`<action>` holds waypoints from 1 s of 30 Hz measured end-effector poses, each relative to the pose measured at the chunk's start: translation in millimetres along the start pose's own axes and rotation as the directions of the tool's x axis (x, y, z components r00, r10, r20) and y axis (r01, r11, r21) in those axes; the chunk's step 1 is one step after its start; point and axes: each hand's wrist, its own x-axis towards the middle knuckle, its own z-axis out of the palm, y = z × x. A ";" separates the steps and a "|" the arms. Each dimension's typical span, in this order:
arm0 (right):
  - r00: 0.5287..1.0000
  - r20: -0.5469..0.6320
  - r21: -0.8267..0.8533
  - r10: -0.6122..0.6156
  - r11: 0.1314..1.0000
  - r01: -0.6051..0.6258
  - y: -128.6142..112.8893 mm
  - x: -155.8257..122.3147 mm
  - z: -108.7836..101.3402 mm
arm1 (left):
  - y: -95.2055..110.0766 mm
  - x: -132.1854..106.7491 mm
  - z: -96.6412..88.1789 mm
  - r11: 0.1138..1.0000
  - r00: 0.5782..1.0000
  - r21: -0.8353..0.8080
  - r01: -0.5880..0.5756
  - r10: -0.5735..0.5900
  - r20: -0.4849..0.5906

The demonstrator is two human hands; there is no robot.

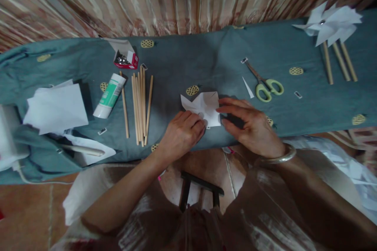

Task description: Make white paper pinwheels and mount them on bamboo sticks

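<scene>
A white paper pinwheel blank, partly folded with one point sticking up at its left, lies near the table's front edge. My left hand is closed, its fingers pressing on the paper's lower left part; the fingertips hide what lies under them. At the paper's right edge, my right hand has its fingers spread, with the fingertips touching or very close to the sheet. Scissors with green handles lie beyond my right hand, beside a thin paper sliver.
Several wooden sticks and a glue stick lie to the left, below a red box of metal pins. White paper sheets are stacked farther left. Finished paper pinwheels on sticks lie at the far right.
</scene>
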 end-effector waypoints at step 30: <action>0.993 0.120 0.247 0.019 0.968 -0.049 8.6 1.3 4.4 | 8.7 -4.4 -1.5 0.994 0.998 -0.109 -0.014 0.007 -0.065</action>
